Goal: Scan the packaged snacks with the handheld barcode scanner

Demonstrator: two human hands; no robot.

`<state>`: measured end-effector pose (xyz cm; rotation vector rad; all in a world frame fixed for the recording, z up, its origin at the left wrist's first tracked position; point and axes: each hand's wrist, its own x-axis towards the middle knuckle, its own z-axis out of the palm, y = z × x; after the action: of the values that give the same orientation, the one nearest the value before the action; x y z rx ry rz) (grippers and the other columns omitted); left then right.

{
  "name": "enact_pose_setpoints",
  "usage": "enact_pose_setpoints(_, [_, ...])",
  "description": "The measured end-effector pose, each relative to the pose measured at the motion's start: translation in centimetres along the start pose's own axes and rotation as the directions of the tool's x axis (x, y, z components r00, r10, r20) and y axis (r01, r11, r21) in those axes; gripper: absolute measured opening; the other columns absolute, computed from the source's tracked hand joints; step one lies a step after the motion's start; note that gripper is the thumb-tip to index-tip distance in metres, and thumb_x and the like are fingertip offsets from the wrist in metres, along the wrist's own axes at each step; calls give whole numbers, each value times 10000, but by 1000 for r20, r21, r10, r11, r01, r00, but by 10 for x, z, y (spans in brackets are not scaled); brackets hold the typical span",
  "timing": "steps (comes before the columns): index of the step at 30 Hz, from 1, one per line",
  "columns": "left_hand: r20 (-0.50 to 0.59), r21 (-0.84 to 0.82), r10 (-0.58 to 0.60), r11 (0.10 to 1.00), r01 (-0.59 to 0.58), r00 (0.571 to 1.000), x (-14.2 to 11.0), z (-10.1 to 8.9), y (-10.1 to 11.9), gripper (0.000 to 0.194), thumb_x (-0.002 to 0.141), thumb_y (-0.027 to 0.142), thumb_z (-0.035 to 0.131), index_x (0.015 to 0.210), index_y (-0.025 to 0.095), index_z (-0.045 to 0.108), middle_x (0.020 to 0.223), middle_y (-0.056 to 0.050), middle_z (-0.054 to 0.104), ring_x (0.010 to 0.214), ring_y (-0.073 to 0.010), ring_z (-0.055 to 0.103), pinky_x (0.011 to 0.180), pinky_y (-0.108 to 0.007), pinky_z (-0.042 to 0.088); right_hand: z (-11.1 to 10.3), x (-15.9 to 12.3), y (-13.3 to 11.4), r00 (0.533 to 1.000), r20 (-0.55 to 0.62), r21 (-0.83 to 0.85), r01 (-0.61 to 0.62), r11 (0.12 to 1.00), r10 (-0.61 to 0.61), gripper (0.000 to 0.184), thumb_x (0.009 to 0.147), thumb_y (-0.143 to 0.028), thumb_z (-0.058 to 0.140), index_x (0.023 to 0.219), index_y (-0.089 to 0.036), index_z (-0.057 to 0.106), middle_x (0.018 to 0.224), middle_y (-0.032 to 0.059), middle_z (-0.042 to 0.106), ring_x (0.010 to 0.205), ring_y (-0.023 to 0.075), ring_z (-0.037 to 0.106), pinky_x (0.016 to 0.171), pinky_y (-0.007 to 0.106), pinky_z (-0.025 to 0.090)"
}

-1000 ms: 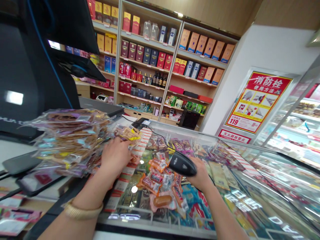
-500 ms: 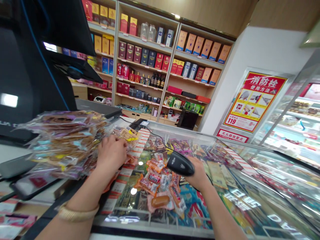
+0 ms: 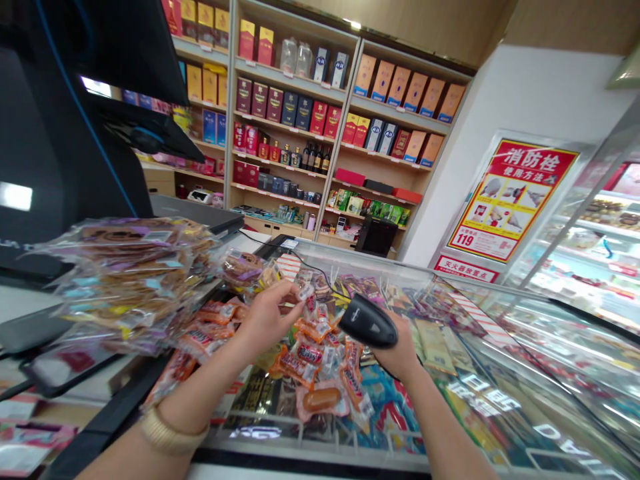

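Note:
My left hand [image 3: 270,317] is closed in a pinch on a small snack packet [image 3: 304,288], lifted just above the glass freezer lid [image 3: 450,373]. My right hand [image 3: 400,350] grips a black barcode scanner [image 3: 367,321] whose nose points left toward that packet. Below the two hands lies a heap of orange sausage packets [image 3: 320,363] on the glass. A tall stack of clear-wrapped snack packs [image 3: 130,280] sits to the left of my left hand.
A black checkout monitor [image 3: 65,133] stands at the far left on the counter. Shelves of boxed goods and bottles [image 3: 310,113] fill the back wall. A red fire-hydrant poster [image 3: 510,200] hangs at right, beside a glass display case [image 3: 590,253].
My left hand left the snack stack, moved right and rose with a small packet pinched in it. More orange packets now show where the hand lay. The scanner hand barely moved.

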<state>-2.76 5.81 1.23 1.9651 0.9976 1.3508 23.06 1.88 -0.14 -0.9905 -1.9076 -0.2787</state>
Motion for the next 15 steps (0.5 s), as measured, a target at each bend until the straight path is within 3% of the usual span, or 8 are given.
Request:
enact_pose_setpoints(10, [59, 118, 148, 981, -154, 987, -2, 4, 6, 111, 804, 262, 506, 728, 190, 542, 781, -23, 580, 735, -141, 582, 619, -230, 510, 2, -2, 2, 999, 38, 57, -39, 998, 37, 268, 762, -386, 582, 938, -203, 666, 790, 60, 728, 684, 223, 689, 638, 316, 546])
enact_pose_setpoints(15, [73, 38, 102, 994, -105, 992, -3, 8, 3, 126, 800, 297, 534, 723, 196, 536, 770, -18, 610, 734, -151, 616, 637, -243, 514, 0, 0, 2, 999, 5, 32, -40, 999, 40, 214, 746, -382, 589, 852, -208, 655, 720, 51, 712, 632, 222, 673, 585, 311, 528])
